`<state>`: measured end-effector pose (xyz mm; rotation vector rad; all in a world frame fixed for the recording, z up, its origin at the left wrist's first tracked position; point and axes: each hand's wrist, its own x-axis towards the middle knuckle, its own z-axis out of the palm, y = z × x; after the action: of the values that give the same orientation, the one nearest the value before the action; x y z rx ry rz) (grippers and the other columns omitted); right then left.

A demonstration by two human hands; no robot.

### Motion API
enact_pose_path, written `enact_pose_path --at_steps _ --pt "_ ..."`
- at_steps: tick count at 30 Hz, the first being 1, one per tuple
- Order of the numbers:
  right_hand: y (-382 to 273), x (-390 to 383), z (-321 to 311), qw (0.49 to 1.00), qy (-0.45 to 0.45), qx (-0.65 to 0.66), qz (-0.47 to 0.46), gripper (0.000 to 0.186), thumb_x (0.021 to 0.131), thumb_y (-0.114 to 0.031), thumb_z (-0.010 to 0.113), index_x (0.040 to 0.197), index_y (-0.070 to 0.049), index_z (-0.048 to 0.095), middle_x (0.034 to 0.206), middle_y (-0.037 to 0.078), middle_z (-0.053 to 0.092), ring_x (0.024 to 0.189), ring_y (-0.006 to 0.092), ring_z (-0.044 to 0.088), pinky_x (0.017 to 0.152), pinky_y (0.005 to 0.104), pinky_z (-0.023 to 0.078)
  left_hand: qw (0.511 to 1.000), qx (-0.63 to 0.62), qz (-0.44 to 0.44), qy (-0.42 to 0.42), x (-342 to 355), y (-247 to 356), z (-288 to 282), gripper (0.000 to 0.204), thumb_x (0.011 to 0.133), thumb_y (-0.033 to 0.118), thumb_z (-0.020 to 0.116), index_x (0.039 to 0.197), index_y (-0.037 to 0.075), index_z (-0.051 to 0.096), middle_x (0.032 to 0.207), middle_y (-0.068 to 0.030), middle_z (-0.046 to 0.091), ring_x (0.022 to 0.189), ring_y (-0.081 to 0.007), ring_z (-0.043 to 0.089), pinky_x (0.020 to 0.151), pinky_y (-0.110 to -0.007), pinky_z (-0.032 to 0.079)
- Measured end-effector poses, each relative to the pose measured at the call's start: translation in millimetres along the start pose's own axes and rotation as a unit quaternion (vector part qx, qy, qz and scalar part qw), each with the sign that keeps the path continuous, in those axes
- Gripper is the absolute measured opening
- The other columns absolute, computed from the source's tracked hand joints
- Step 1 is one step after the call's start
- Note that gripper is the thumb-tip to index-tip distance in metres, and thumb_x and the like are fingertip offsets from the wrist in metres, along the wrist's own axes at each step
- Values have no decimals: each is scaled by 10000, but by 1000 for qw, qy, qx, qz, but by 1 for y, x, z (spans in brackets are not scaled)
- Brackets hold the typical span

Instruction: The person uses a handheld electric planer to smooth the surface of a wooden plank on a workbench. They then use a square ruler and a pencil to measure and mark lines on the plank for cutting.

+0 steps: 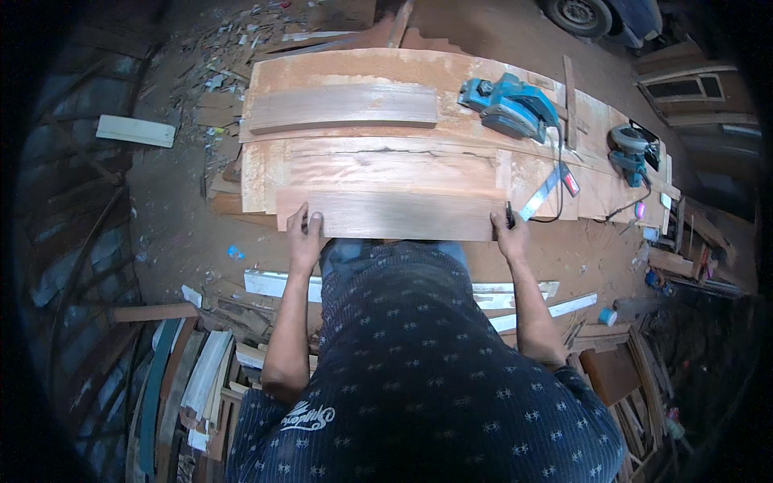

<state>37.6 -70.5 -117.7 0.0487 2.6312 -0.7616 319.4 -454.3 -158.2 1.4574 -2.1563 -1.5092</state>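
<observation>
Both hands grip the near wooden board [392, 214] on the worktop [266, 173]: left hand [304, 235] fingers curled over its left end, right hand [510, 233] clasping the right end, blue electric planer [509, 105] behind.

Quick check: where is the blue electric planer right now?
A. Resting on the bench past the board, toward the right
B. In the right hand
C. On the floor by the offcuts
A. The blue electric planer sits on the workbench, while both hands grip the ends of the near board.
</observation>
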Motion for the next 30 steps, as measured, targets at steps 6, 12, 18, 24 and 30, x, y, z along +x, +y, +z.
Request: enact_pose_path --at_steps 6,12,18,24,30 --pt "18 -6 5 999 3 32 6 610 923 -512 738 1161 50 730 909 135 735 848 214 675 801 372 533 1000 -11 13 7 -7 -17 13 639 989 304 701 1485 -46 502 1333 -219 567 1177 -298 586 1029 -393 467" --pt "-17 -10 -20 1000 -8 18 18 551 936 -485 723 971 65 738 739 124 687 724 191 634 703 380 508 997 40 38 48 -4 -14 13 684 978 331 716 1480 -74 489 1334 -264 587 1245 -323 581 1070 -424 451" --pt "-47 34 -45 994 2 106 -2 534 971 -473 675 830 40 712 643 104 624 643 186 573 637 392 466 998 -29 30 -43 40 87 -25 627 1012 343 657 1472 -54 507 1294 -265 673 1167 -326 671 1047 -408 490" --pt "-50 111 -13 995 -13 63 -69 578 959 -532 645 991 36 748 886 254 730 885 386 707 812 460 520 997 17 37 -72 104 92 -9 660 1012 407 628 1474 -49 507 1396 -298 611 1306 -347 600 1102 -396 450" --pt "-53 105 7 996 16 2 -82 513 920 -442 684 1126 24 745 1031 310 732 1049 446 708 918 480 530 982 155 105 -36 101 62 26 730 987 338 658 1527 -80 400 1495 -312 509 1391 -393 508 1179 -417 381"
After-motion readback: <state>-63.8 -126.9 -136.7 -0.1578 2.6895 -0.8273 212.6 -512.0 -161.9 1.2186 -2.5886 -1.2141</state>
